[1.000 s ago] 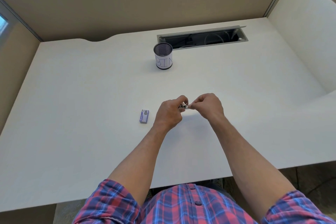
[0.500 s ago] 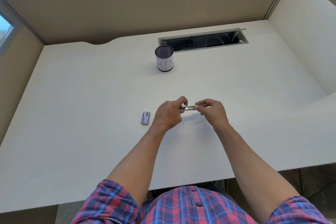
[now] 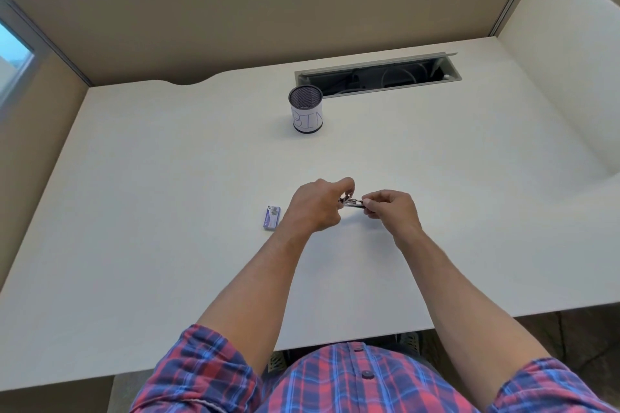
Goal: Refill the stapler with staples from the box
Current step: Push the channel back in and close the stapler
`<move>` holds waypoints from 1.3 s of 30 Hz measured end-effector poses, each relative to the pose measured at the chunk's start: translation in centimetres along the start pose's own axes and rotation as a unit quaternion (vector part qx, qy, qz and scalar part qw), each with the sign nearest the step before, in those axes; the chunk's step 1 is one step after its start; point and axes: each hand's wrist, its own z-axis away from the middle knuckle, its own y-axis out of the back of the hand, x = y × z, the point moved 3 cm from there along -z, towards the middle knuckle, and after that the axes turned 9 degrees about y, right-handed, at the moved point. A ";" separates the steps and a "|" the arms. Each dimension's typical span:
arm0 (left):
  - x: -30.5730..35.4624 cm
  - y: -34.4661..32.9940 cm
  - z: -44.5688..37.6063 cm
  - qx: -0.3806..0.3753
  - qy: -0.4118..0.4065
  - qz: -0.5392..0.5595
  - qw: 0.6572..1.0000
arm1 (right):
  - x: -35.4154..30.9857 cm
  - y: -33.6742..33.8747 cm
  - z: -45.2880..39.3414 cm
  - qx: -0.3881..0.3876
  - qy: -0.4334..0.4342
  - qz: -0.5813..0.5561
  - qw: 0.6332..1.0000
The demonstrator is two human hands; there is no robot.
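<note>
A small metal stapler [image 3: 352, 202] is held just above the middle of the white desk [image 3: 167, 178], between both hands. My left hand [image 3: 315, 206] grips its left end with thumb and fingers. My right hand [image 3: 391, 209] pinches its right end, where a shiny metal part sticks out sideways; most of the stapler is hidden by my fingers. The small purple staple box [image 3: 271, 218] lies flat on the desk, a little left of my left hand, with its far end open.
A black mesh cup [image 3: 306, 110] with a paper label reading BIN stands farther back. Behind it is an open cable slot [image 3: 377, 75] in the desk. Beige partition walls close off the back and left; a cream panel [image 3: 563, 54] curves along the right.
My hands have drawn slightly apart, and the stapler's metal part now shows between them. My right hand has shifted to the right. The staple box has not moved.
</note>
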 end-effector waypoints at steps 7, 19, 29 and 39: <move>-0.4 0.4 -0.6 -0.008 0.023 0.067 0.997 | -0.8 0.2 -0.1 0.031 0.006 -0.047 0.998; -2.1 -1.5 -0.5 0.007 0.094 0.331 0.939 | -3.0 0.0 0.1 0.060 0.083 -0.077 0.992; -1.6 -0.9 -0.9 0.055 0.072 0.062 0.994 | -2.1 -0.3 0.4 0.087 0.092 -0.084 0.988; -1.4 -1.2 -0.7 0.072 0.034 -0.099 0.992 | -0.8 -1.6 0.5 0.072 0.054 -0.134 0.987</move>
